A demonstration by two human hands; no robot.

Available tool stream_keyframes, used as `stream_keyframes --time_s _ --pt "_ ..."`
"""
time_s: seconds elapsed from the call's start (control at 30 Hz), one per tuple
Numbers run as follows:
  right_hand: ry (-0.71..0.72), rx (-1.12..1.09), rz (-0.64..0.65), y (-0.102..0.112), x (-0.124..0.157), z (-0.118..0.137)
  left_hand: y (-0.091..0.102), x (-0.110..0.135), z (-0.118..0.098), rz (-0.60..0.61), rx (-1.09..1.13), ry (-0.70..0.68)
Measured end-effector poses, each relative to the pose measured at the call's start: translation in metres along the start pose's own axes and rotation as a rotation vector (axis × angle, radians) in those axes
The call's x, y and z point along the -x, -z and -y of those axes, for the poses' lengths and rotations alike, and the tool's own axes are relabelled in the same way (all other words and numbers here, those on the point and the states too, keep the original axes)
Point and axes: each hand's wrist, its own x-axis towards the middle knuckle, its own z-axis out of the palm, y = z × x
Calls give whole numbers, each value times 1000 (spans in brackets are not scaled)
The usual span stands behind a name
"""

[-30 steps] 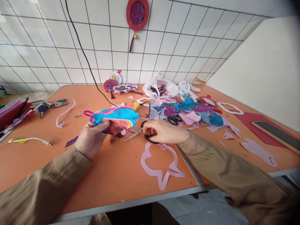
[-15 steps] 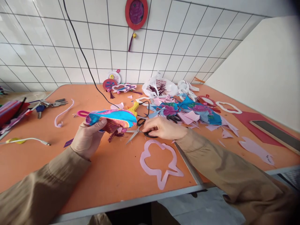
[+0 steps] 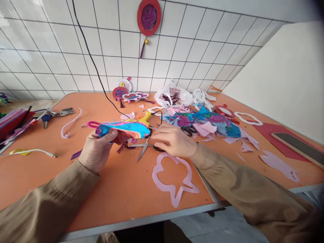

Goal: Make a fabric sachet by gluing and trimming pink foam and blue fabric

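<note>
My left hand [image 3: 97, 150] is closed on a fabric ornament [image 3: 126, 130], bright blue above with a patterned underside, its thumb pressed on the near face. A pink loop [image 3: 93, 124] sticks out at its left end, and a dark red tassel [image 3: 123, 147] hangs below. Just right of the ornament, my right hand [image 3: 174, 140] is closed over the black handles of a pair of scissors [image 3: 143, 152]. The scissor blades are spread and point left and toward me; the fingers hide most of the handles. Behind the ornament lies a yellow glue gun [image 3: 145, 118].
A pink paper outline [image 3: 156, 180] lies in front of the right hand. Fabric and paper scraps [image 3: 206, 128], a plastic bag [image 3: 162, 98] and a second pair of scissors [image 3: 188, 131] are at the back right. Keys [image 3: 64, 112] and a white cable [image 3: 37, 151] lie left.
The right hand has shifted slightly left and its fingers lie farther over the scissors. The blades have turned a little toward me. The left hand keeps hold of the ornament.
</note>
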Motion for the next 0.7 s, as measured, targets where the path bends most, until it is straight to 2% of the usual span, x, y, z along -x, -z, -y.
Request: stream_keyframes --time_s 0.07,0.17,0.23,0.3,0.37,0.43,0.53,0.6,0.63,0.7 --pt "-163 -393 33 -5 3 11 -1 1 2 -63 -92 -176" --pt "-322 -1029 258 -15 8 23 0 3 8 -75 -187 -365" --pt "-353 -1327 398 -20 8 29 2 5 10 -14 -291 -515" --pt "-385 -1515 473 -23 8 33 3 8 11 126 -462 -725" --pt "-426 -1595 441 -22 6 37 4 11 11 288 -639 -937" --pt "-476 -1579 286 -21 5 39 4 12 11 399 -790 -1093" --pt "-566 -1438 46 -19 4 42 3 14 13 498 -979 -1217" --pt "-579 -1310 -26 -18 3 43 5 14 15 468 -1082 -1241" --pt "-557 -1244 -50 -17 3 42 6 13 16 405 -1130 -1232" --pt "-487 -1122 -102 -15 2 40 8 10 17 199 -1194 -1150"
